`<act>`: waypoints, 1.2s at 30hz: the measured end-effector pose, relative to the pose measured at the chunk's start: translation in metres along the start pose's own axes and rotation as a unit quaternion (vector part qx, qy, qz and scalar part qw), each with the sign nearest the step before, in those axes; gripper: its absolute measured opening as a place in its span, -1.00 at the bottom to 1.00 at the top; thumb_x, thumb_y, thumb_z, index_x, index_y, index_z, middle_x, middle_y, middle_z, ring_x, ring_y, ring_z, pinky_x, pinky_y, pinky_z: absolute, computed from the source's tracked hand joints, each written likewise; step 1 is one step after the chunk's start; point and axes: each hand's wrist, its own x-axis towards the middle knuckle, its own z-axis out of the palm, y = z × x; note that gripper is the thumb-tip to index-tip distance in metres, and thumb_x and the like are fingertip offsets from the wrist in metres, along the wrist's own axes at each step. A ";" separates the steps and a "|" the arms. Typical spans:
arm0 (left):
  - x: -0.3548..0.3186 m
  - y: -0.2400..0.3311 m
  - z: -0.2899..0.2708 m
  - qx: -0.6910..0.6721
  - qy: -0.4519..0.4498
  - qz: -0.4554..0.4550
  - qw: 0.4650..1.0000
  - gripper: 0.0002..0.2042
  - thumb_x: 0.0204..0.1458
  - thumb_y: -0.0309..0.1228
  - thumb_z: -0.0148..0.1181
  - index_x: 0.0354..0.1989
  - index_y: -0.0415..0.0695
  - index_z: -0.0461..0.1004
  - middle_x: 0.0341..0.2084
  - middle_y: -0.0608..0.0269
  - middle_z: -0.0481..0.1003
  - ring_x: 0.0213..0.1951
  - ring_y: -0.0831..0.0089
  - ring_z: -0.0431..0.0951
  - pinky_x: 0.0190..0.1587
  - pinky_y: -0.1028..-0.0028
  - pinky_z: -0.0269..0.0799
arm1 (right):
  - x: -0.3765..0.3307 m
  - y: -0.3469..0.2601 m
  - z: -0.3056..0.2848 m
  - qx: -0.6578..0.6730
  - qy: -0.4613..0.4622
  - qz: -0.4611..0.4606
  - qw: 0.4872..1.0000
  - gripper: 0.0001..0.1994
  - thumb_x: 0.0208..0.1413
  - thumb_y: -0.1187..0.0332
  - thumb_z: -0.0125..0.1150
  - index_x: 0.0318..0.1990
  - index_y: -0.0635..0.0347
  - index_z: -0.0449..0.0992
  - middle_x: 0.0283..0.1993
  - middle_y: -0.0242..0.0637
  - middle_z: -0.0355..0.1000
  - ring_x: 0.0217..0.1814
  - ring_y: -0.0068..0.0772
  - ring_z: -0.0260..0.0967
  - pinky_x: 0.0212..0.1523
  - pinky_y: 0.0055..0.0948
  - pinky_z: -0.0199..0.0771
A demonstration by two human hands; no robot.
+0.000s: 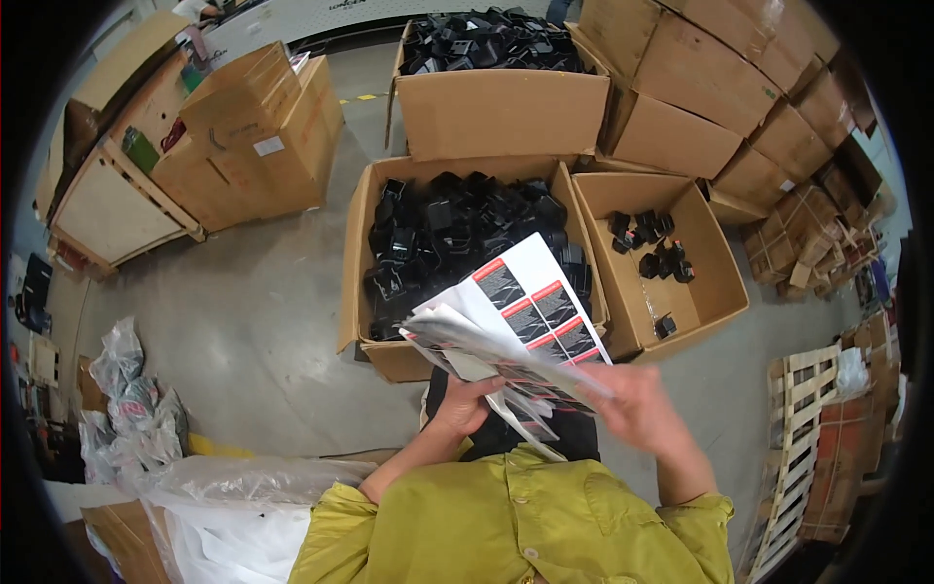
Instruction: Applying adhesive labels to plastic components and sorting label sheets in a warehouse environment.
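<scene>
A loose stack of printed sheets [516, 321], white with red headings and dark pictures, is fanned out in front of me. My left hand [469, 404] is closed on the stack's lower left part, thumb on top. At the stack's right edge, my right hand [637, 404] is blurred by motion; its curled fingers appear to grip a sheet whose edge is smeared too. Just beyond the paper stands an open cardboard box [360, 224] heaped with black plastic parts [467, 224], partly hidden by the sheets.
To the right, another open box [710, 263] holds several black pieces. Behind, a larger box [506, 112] is full of black parts. Stacked cartons [700, 68] rise at back right, a wooden pallet [803, 438] stands at right, and plastic bags [136, 409] lie at left.
</scene>
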 end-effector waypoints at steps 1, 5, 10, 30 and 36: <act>-0.001 -0.001 0.001 -0.053 0.015 -0.037 0.998 -0.50 -0.28 -0.72 0.11 -0.06 -0.20 0.19 -0.20 0.21 0.33 -0.13 0.34 0.37 -0.04 0.30 0.29 | 0.007 -0.005 -0.012 0.024 -0.044 0.076 0.996 -0.84 -0.10 0.45 0.12 -0.31 0.20 0.46 -0.50 -0.13 0.40 -0.57 -0.21 0.35 -0.50 -0.41 0.38; -0.009 -0.020 -0.014 -0.130 0.051 -0.079 0.987 -0.62 -0.17 -0.60 0.02 -0.09 -0.17 0.24 -0.20 0.18 0.34 -0.15 0.31 0.37 -0.03 0.25 0.28 | 0.024 0.007 -0.031 0.074 -0.110 0.148 0.980 -0.80 0.00 0.30 0.10 -0.33 0.27 0.46 -0.55 -0.22 0.42 -0.61 -0.49 0.26 -0.50 -0.50 0.31; -0.018 -0.035 -0.016 -0.164 0.168 -0.113 0.965 -0.72 -0.03 -0.46 0.00 -0.10 -0.11 0.28 -0.18 0.23 0.36 -0.13 0.29 0.36 -0.01 0.23 0.24 | 0.031 0.050 -0.036 0.192 -0.136 0.259 0.937 -0.77 -0.03 0.30 0.16 -0.31 0.30 0.47 -0.43 -0.46 0.44 -0.45 -0.65 0.30 -0.38 -0.56 0.33; -0.035 0.071 0.080 0.291 -0.128 -0.060 0.946 -0.57 -0.05 -0.38 0.08 0.00 -0.25 0.19 -0.16 0.19 0.36 -0.20 0.52 0.40 -0.12 0.53 0.34 | -0.021 0.150 0.031 0.684 -0.093 0.254 0.678 -0.51 -0.19 0.45 0.21 -0.02 0.38 0.27 -0.09 -0.14 0.36 -0.11 -0.30 0.36 -0.05 -0.36 0.33; -0.026 0.038 0.088 0.192 -0.145 -0.083 0.967 -0.58 0.01 -0.27 0.05 -0.02 -0.23 0.17 -0.20 0.28 0.36 -0.21 0.54 0.41 -0.17 0.47 0.39 | -0.020 0.157 0.068 0.749 -0.094 0.264 0.600 -0.53 0.01 0.24 0.06 0.00 0.41 0.23 -0.07 -0.07 0.33 -0.09 -0.28 0.35 -0.06 -0.32 0.36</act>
